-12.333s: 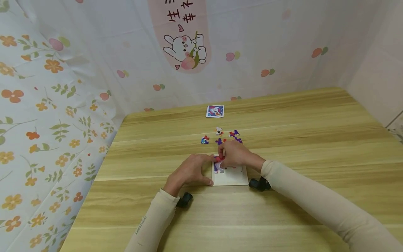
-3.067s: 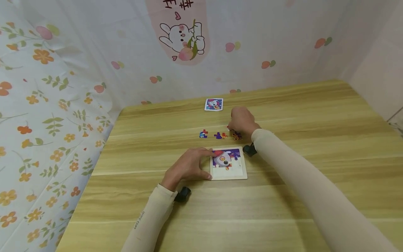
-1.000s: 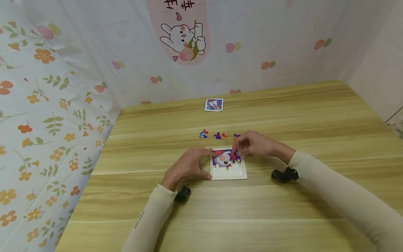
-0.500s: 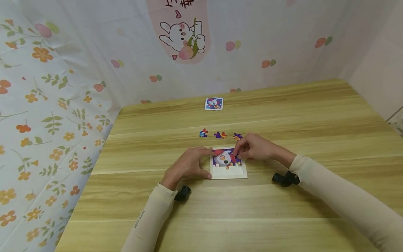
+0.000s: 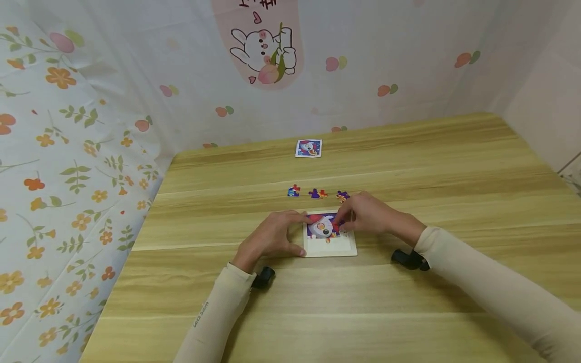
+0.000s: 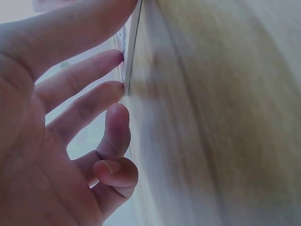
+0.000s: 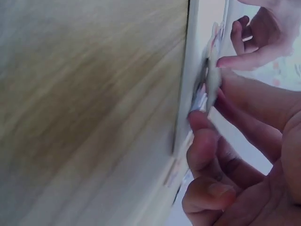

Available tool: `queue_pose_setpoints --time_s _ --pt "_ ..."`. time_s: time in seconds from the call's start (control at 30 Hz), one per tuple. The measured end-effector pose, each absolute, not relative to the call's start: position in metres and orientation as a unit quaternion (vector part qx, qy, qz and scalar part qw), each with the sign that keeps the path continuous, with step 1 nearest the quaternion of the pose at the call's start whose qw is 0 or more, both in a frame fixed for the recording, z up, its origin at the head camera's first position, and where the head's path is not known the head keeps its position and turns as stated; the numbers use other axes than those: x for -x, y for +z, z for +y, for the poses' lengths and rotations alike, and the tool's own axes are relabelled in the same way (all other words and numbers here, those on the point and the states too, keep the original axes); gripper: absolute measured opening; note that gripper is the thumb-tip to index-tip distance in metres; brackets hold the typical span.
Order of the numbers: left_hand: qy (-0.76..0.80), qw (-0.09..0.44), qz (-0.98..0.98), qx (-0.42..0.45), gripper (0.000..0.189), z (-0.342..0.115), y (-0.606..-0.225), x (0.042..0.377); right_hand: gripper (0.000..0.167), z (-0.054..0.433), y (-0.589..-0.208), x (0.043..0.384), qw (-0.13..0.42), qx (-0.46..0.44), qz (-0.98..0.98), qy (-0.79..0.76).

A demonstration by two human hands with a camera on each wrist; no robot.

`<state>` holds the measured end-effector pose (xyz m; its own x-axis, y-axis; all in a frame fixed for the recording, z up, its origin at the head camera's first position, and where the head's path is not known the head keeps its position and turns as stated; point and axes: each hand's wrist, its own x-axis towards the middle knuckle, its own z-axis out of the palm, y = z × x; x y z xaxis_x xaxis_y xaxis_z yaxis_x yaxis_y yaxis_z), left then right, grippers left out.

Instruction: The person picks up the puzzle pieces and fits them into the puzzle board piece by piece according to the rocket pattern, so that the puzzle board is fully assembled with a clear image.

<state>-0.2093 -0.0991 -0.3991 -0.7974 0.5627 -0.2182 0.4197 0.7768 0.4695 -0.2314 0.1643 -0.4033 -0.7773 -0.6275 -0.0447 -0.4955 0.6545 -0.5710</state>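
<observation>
A white puzzle board point(image 5: 329, 248) lies on the wooden table, its upper part filled with joined pieces showing a white character with red and purple around it. Its lower part is bare white. My left hand point(image 5: 272, 234) rests at the board's left side, index fingertip on the upper left and thumb at the lower left corner, fingers loosely extended. Over the board's right part, my right hand point(image 5: 368, 214) pinches a puzzle piece point(image 7: 214, 84) between thumb and fingers; the right wrist view shows it edge-on and tilted above the board. Its picture side is mostly hidden.
Beyond the board lie three loose puzzle pieces: a blue and red one point(image 5: 293, 190), a purple and orange one point(image 5: 317, 193), and another point(image 5: 342, 195) near my right hand. Farther back lies a small picture card point(image 5: 308, 148). A printed curtain point(image 5: 386, 50) hangs behind the table.
My right hand has come from the loose pieces back to the board with a piece, and now shifts it slightly there. Fewer loose pieces lie behind than at first. The left hand stays put.
</observation>
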Motion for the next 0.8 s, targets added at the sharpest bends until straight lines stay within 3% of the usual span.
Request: queue_pose_setpoints --time_s 0.8 --pt "0.199 0.179 0.927 -0.264 0.071 -0.096 -0.398 0.211 0.018 0.156 -0.398 0.211 0.02 0.349 0.929 -0.125"
